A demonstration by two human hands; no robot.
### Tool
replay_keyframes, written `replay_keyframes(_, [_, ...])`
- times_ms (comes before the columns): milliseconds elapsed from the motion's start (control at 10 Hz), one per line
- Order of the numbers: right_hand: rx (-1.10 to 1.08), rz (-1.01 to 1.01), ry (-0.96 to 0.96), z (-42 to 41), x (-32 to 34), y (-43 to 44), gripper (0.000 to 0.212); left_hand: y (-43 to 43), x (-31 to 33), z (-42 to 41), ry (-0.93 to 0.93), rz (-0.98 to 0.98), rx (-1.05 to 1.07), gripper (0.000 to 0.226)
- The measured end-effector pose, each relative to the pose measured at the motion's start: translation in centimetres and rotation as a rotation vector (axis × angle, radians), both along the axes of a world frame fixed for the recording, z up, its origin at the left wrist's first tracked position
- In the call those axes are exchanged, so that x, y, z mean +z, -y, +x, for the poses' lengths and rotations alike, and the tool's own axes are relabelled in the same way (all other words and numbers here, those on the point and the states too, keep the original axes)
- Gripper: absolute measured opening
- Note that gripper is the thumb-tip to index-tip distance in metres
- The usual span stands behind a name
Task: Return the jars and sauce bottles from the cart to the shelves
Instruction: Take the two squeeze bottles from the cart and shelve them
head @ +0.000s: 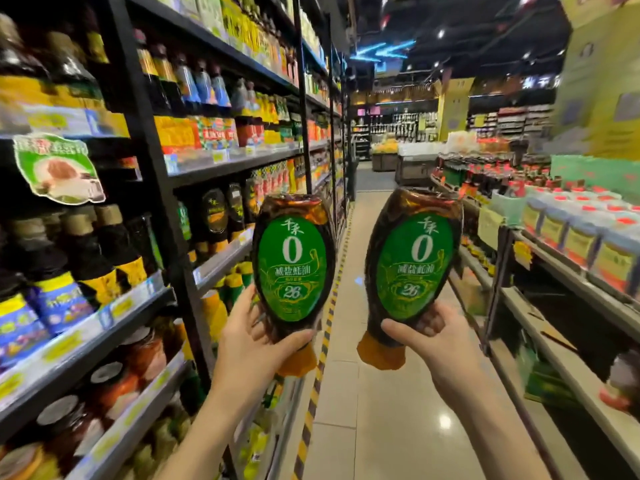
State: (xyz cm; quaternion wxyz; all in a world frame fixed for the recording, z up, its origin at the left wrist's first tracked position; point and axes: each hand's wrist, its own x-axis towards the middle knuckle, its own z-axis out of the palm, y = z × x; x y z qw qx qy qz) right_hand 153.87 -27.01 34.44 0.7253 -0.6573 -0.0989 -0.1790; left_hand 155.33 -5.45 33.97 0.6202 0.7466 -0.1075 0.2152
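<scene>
I hold up two identical squeeze bottles of dark sauce, each with a green oval label and an orange cap pointing down. My left hand [256,344] grips the lower part of the left sauce bottle [293,268]. My right hand [420,336] grips the lower part of the right sauce bottle [414,268]. Both bottles are raised side by side in the aisle, apart from each other. The black shelves [221,168] on my left hold rows of sauce bottles and jars. No cart is in view.
Dark sauce bottles [104,258] and red-filled jars [138,355] fill the left shelves. A lower shelf unit [554,306] on the right carries white-capped bottles [581,230]. The tiled aisle floor [374,393] runs ahead between them, with a yellow-black striped strip along the left shelf base.
</scene>
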Motion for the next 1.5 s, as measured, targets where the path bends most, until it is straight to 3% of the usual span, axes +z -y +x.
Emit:
replay_keyframes(400, [0.168, -0.015, 0.026, 22.2, -1.0, -4.6, 0.035, -3.8, -0.8, 17.0, 0.052, -0.014, 0.207, 0.087])
replay_keyframes(600, [0.275, -0.047, 0.054, 34.8, 0.3, -10.9, 0.058, -8.9, -0.1, 26.4, 0.070, -0.078, 0.304, 0.098])
replay_keyframes(800, [0.400, -0.124, 0.102, 42.2, 0.8, -15.5, 0.047, -11.8, -0.2, 30.3, 0.088, -0.168, 0.451, 0.096])
replay_keyframes(1200, [0.654, -0.187, 0.167, 53.6, -1.3, -24.1, 0.053, -13.1, -1.2, 32.9, 0.139, -0.250, 0.831, 0.094])
replay_keyframes(1300, [0.712, -0.248, 0.263, 55.4, -1.4, -27.0, 0.103, -13.0, -1.8, 33.7, 0.128, -0.294, 0.962, 0.094])
replay_keyframes(1500, [0.931, -0.360, 0.213, 59.3, -2.2, -30.9, 0.075, -12.5, -2.5, 35.2, 0.162, -0.297, 1.133, 0.078])
